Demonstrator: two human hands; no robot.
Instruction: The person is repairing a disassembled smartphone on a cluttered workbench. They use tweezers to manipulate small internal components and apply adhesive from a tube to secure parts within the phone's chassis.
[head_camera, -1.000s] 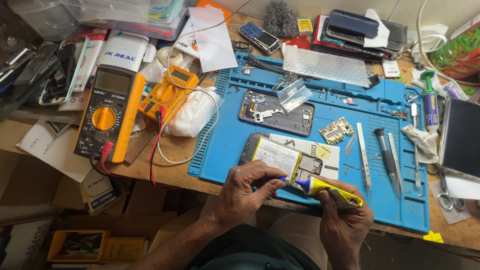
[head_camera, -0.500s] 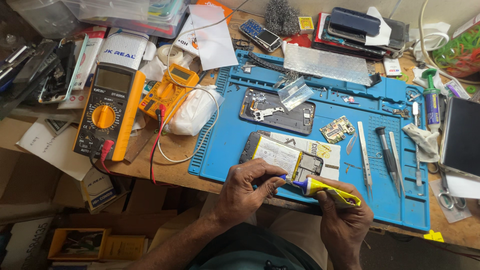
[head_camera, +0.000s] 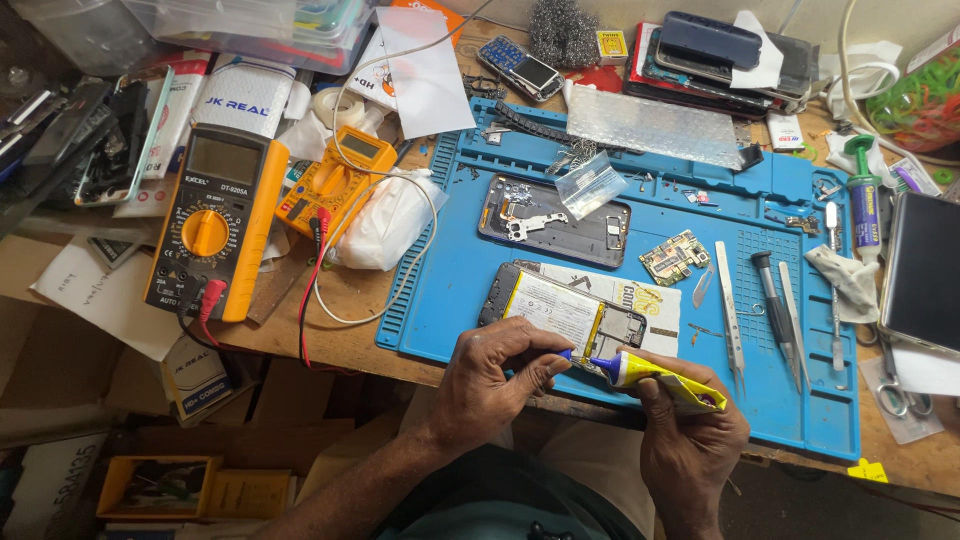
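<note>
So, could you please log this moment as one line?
left hand: pinching blue nozzle cap | right hand: holding yellow glue tube | opened phone: on blue mat

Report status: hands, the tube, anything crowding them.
Right hand holds yellow glue tube. Left hand pinches its blue nozzle. Opened phone just behind; tweezers alongside.

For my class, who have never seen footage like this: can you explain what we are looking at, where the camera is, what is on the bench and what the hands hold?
The camera sits on a person's head and looks down at a cluttered workbench. No machine: only two bare hands. The right hand holds a small yellow glue tube; the left hand pinches its blue nozzle tip. Just behind them, on a blue repair mat, lies an opened phone with its battery showing. A second phone back, a small circuit board, tweezers and screwdrivers lie on the mat too. Left of the mat stand two yellow multimeters with leads.
</note>
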